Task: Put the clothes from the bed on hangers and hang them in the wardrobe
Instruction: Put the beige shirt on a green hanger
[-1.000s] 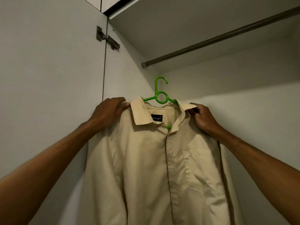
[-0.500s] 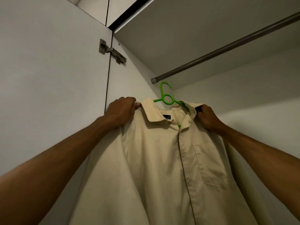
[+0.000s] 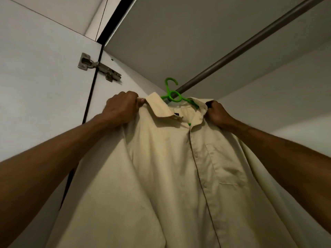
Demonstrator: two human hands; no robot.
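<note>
Up at the wardrobe's top, both hands hold a beige shirt by its shoulders. The left hand has its fingers curled tight round the cloth just left of the collar, with the thumb tip showing against the collar's edge. The right hand grips the other shoulder, its fingers folded over the fabric beside the collar's right point.

Between the two sets of fingers sits a green hanger, inside the shirt. Its ring and hook stand above the collar, and a small green tip pokes out at the neck opening below. The hook lies higher than both sets of fingers, right at the left end of the metal rail. Whether it is over the rail cannot be told from this angle.

Below the fingers the shirt hangs down, buttoned, with the placket running down the middle. A chest pocket lies under the right hand, and a dark label shows inside the collar.

Left of the left fingers stands the open wardrobe door, with a metal hinge above that hand. The rail runs up and away to the right over the right hand.
</note>
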